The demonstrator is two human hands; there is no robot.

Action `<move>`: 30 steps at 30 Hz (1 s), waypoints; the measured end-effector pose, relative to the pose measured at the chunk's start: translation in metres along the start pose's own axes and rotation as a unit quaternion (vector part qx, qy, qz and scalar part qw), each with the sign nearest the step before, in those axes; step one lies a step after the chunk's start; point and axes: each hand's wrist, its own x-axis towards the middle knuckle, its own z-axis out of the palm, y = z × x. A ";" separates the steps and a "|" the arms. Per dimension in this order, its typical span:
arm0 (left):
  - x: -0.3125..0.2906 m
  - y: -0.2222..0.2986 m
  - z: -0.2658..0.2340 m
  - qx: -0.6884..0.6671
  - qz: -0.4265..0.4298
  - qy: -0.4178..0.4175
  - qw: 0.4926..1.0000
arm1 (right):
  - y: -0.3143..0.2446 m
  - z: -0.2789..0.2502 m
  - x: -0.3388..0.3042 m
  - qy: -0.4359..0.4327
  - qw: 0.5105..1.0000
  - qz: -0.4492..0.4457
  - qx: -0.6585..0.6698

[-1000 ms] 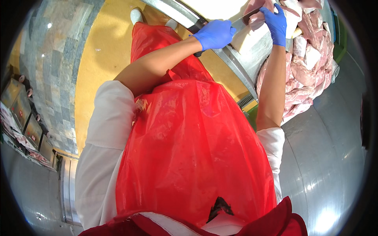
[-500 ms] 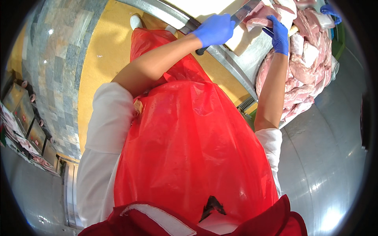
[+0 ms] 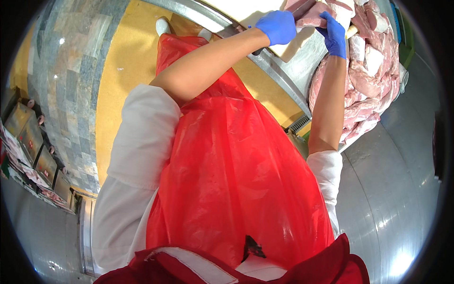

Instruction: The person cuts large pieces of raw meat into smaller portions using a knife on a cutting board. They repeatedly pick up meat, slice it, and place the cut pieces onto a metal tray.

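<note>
In my left hand [image 3: 276,27], gloved in blue, I grip a knife [image 3: 303,8]; the dark end of its handle shows below my wrist. Its blade lies against a piece of raw pink meat [image 3: 313,20] at the top edge of the view. My right hand [image 3: 335,38], gloved in blue too, has its fingers closed on the right side of that piece. Part of the meat and the blade tip are cut off or hard to see. Under them is a white cutting board [image 3: 231,6].
Right beside my right forearm is a big heap of raw meat pieces [image 3: 371,85]. A metal table edge [image 3: 283,78] runs diagonally in front of me. Green and blue edges [image 3: 405,35] show behind the heap. Yellow floor [image 3: 120,94] lies to the left.
My left hand has moved right and slightly up, bringing the knife blade onto the meat. My right hand has shifted up slightly. A blue item at the upper right has gone from its spot.
</note>
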 end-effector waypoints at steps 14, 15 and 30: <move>-0.151 -0.015 -0.076 0.003 -0.012 -0.120 0.993 | 0.000 -0.015 -0.011 -0.056 0.985 0.064 0.152; -0.144 -0.012 -0.077 0.014 0.010 -0.088 0.996 | 0.002 -0.015 -0.010 -0.063 0.984 0.064 0.153; 0.023 0.019 0.016 0.050 -0.015 -0.002 0.999 | 0.006 -0.006 -0.033 -0.042 0.985 0.037 0.163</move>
